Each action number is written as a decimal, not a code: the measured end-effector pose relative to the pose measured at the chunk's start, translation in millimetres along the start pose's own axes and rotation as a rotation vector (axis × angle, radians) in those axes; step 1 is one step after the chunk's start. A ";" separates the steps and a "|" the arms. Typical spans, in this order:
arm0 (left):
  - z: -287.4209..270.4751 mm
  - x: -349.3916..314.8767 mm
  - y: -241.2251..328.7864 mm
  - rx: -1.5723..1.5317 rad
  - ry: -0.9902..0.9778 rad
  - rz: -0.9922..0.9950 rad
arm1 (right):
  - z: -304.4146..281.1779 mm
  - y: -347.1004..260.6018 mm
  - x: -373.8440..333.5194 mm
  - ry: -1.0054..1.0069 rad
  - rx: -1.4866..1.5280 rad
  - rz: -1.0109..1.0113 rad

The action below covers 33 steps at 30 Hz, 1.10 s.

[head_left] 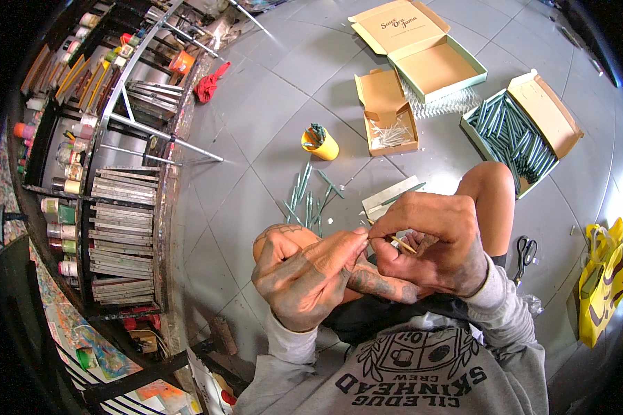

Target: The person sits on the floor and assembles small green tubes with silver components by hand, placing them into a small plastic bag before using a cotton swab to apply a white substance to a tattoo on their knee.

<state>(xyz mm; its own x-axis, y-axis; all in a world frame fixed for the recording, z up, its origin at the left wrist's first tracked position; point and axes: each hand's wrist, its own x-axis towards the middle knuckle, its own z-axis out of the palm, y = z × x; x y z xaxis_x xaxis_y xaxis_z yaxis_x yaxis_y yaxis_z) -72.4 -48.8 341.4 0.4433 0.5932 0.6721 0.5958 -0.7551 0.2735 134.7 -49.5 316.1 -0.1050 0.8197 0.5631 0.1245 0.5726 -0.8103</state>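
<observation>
My left hand (303,278) and my right hand (437,242) meet in front of me with fingertips nearly touching. The left fingers are pinched on something too small to make out. Held in the curled right fingers is a thin wooden stick (403,245), light brown with a pointed end. Just beyond the right hand, a dark green stick (410,191) lies on a white card (389,196). Several loose dark green sticks (300,188) are spread on the floor ahead of my left hand.
A yellow cup (330,149) holds dark green sticks; more fill an open box (526,181) at right. A small carton (410,144) has thin white sticks inside. Behind it sits a larger open box (483,71). Scissors (525,252) and a yellow bag (602,290) lie right; a crowded rack (86,200) stands left.
</observation>
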 end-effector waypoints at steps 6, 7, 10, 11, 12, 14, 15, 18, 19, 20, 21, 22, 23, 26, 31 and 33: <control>-8.3 5.5 12.6 0.069 -0.047 0.028 | 7.7 -6.3 -0.2 0.085 0.020 0.007; -9.6 6.6 15.3 0.074 -0.058 0.023 | 8.3 -6.4 0.1 0.091 -0.008 -0.010; -11.7 12.8 18.5 0.070 -0.066 0.046 | 11.3 -6.1 2.0 0.112 -0.048 -0.049; -11.3 13.0 17.6 0.047 -0.062 0.030 | 12.4 -6.3 2.5 0.122 -0.035 -0.054; -10.7 12.7 16.1 0.026 -0.057 0.015 | 13.2 -6.0 3.1 0.132 -0.020 -0.061; -9.6 11.2 12.6 -0.046 -0.059 -0.038 | 13.7 -3.5 4.3 0.147 -0.006 -0.064; -9.5 9.9 10.3 -0.097 -0.065 -0.075 | 14.4 -2.4 4.8 0.155 0.001 -0.067; -3.3 6.5 1.5 -0.174 -0.020 -0.095 | 14.3 -0.8 2.3 0.118 0.062 0.009; -0.9 6.3 -0.6 -0.188 0.006 -0.085 | 15.2 -0.6 1.5 0.117 0.089 0.033; 0.0 6.1 -0.7 -0.220 0.008 -0.128 | 16.3 -0.7 0.5 0.115 0.116 0.058; 0.4 6.0 0.2 -0.251 0.007 -0.169 | 17.0 -0.6 -0.3 0.114 0.145 0.082; 0.3 5.7 0.5 -0.282 0.007 -0.211 | 17.4 0.1 -1.0 0.108 0.168 0.091; 0.4 4.7 -0.7 -0.288 0.012 -0.211 | 17.6 1.1 -1.7 0.102 0.191 0.101; 1.9 0.5 -5.0 -0.320 0.036 -0.226 | 17.2 1.4 -1.7 0.079 0.255 0.136; 4.7 2.1 -5.6 -0.369 0.069 -0.248 | 16.7 -3.5 -3.7 0.065 0.439 0.245; 6.7 0.5 -4.2 -0.401 0.093 -0.280 | 18.1 -4.0 -5.4 0.068 0.508 0.295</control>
<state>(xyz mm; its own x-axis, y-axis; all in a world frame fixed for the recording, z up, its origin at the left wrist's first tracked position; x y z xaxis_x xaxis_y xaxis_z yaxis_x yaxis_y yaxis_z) -70.2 -43.4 336.0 0.2309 0.7749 0.5885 0.3707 -0.6292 0.6831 116.8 -56.5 313.4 -0.0718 0.9520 0.2975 -0.3508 0.2551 -0.9010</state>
